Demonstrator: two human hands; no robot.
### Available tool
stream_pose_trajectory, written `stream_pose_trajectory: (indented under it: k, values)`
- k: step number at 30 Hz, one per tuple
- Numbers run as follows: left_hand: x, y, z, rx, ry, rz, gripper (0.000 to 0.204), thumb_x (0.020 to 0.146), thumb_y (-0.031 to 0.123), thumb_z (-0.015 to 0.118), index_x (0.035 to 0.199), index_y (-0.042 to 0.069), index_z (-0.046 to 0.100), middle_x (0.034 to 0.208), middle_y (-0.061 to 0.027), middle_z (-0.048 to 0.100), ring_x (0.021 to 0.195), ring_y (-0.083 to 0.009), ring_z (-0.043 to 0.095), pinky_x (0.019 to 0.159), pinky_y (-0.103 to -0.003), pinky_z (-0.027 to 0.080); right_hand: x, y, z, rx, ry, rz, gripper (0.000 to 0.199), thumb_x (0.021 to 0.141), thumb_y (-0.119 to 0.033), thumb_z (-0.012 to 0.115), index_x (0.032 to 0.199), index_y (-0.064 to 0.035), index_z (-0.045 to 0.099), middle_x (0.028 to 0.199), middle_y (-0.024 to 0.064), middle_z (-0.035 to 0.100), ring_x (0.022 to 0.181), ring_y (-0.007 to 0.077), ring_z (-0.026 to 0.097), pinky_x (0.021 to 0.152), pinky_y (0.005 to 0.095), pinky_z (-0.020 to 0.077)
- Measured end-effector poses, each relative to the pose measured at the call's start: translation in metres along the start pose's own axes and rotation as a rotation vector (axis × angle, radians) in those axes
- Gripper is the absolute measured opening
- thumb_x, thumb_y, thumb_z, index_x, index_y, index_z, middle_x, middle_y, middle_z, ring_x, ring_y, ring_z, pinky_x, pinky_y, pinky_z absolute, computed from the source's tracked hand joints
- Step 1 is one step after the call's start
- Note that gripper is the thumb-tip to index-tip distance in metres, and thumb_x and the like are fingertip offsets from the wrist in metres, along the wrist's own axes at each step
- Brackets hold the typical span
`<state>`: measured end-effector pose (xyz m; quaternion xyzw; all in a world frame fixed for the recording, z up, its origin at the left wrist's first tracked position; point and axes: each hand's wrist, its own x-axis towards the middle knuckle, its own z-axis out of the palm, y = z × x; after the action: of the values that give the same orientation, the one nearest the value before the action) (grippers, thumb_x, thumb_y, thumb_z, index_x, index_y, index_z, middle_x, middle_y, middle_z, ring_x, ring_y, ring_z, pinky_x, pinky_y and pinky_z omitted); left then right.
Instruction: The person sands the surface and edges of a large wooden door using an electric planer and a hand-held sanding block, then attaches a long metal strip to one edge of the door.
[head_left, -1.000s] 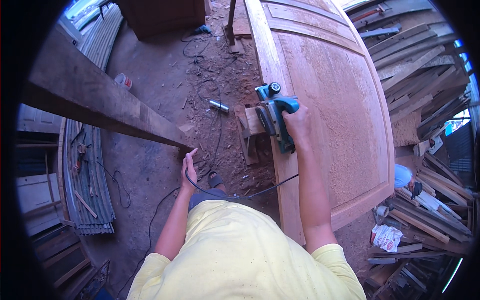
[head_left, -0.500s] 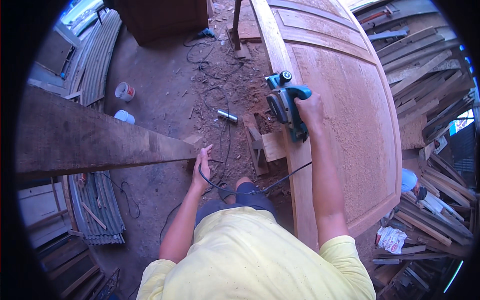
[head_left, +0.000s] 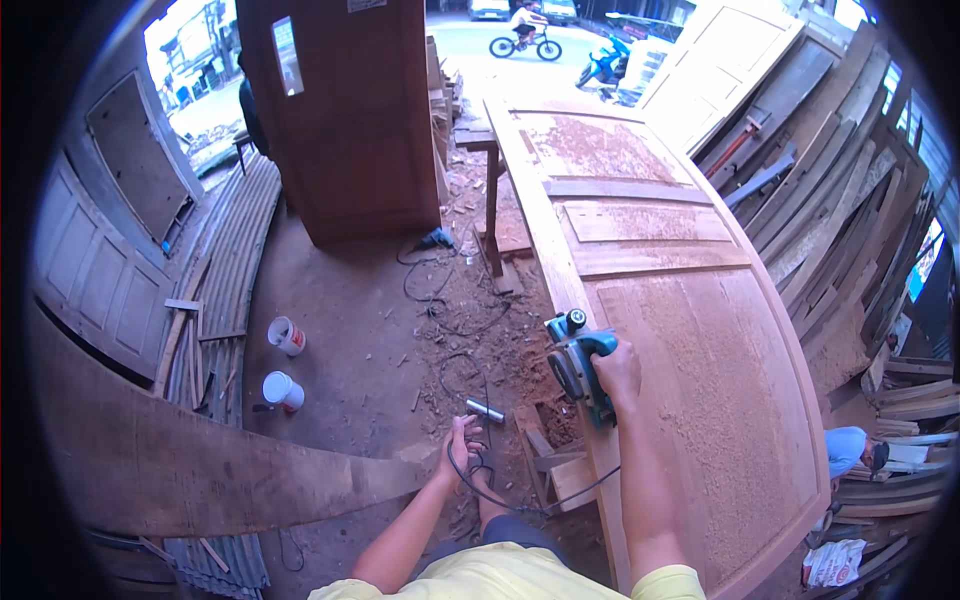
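Electric planer (head_left: 575, 365), teal and grey, resting on the near long edge of a wooden door (head_left: 700, 340) laid flat on supports. The right hand (head_left: 617, 368) is wrapped closed around the planer's rear handle. The left hand (head_left: 462, 447), held low beside the door, is curled around the black cord (head_left: 470, 480), which loops down and back toward the door edge.

Handling, as judged: the planer looks rigid and moderately heavy, with a hard plastic body; the moulded rear handle is the natural hold, and the round front knob offers a second one. Its sole sits on a narrow edge, so it could tip off toward the floor. The cord is limp and liable to snag.

Edges and room: the door's edge runs straight ahead, away from the person, unobstructed as far as the far end. To its right lie the panel faces, dusted with shavings. To the left the floor drops away, littered with chips, offcuts and a short metal tube (head_left: 486, 409). A broad plank (head_left: 200, 470) crosses the lower left, near the left forearm. Two white pots (head_left: 285, 362) stand well apart. Stacked timber (head_left: 850, 200) crowds the right.
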<state>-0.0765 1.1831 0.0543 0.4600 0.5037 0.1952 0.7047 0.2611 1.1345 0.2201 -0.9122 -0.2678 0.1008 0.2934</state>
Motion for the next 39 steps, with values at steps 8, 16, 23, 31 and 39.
stream_pose_trajectory:
  k: [8,16,23,31,39]
  values:
    - [0.113,-0.026,-0.014,0.196,0.024,-0.011,0.076,0.114,0.064,0.033,0.146,0.002,0.064,0.112,-0.0114,0.074,0.087,-0.0171,0.067,0.079,-0.033,0.057,0.037,-0.035,0.025,-0.007,-0.014,-0.014,0.045,0.081,-0.020,0.081,0.125,-0.0183,0.080,0.111,0.0241,0.078,0.105,0.0445,0.075,0.095,0.0549,0.0596]
    - [0.157,-0.025,-0.042,0.518,-0.200,-0.017,0.075,0.113,0.065,0.036,0.141,0.004,0.070,0.108,-0.0142,0.076,0.099,-0.0231,0.071,0.093,-0.038,0.056,0.091,-0.077,0.050,-0.038,-0.082,0.040,0.048,0.085,-0.025,0.076,0.133,-0.0207,0.075,0.112,0.0233,0.078,0.108,0.0448,0.075,0.095,0.0542,0.0600]
    - [0.200,0.006,-0.053,0.594,-0.190,-0.011,0.072,0.113,0.063,0.038,0.140,0.006,0.071,0.112,-0.0162,0.078,0.098,-0.0246,0.071,0.094,-0.038,0.055,0.150,-0.113,0.069,-0.032,-0.094,0.035,0.048,0.087,-0.027,0.077,0.135,-0.0212,0.074,0.111,0.0246,0.078,0.107,0.0445,0.075,0.095,0.0547,0.0605]
    - [0.223,0.052,-0.031,0.572,-0.232,0.009,0.068,0.116,0.057,0.039,0.143,0.001,0.067,0.118,-0.0147,0.074,0.108,-0.0218,0.069,0.095,-0.036,0.057,0.217,-0.138,0.094,-0.039,-0.086,0.046,0.044,0.087,-0.027,0.077,0.130,-0.0184,0.075,0.111,0.0234,0.079,0.107,0.0440,0.076,0.094,0.0552,0.0608]
    - [0.258,0.076,-0.040,0.595,-0.187,-0.019,0.064,0.116,0.054,0.036,0.143,0.007,0.070,0.120,-0.0159,0.078,0.113,-0.0266,0.072,0.103,-0.039,0.053,0.266,-0.166,0.118,-0.022,-0.070,-0.019,0.041,0.087,-0.022,0.071,0.127,-0.0184,0.076,0.110,0.0222,0.079,0.107,0.0434,0.076,0.093,0.0546,0.0611]
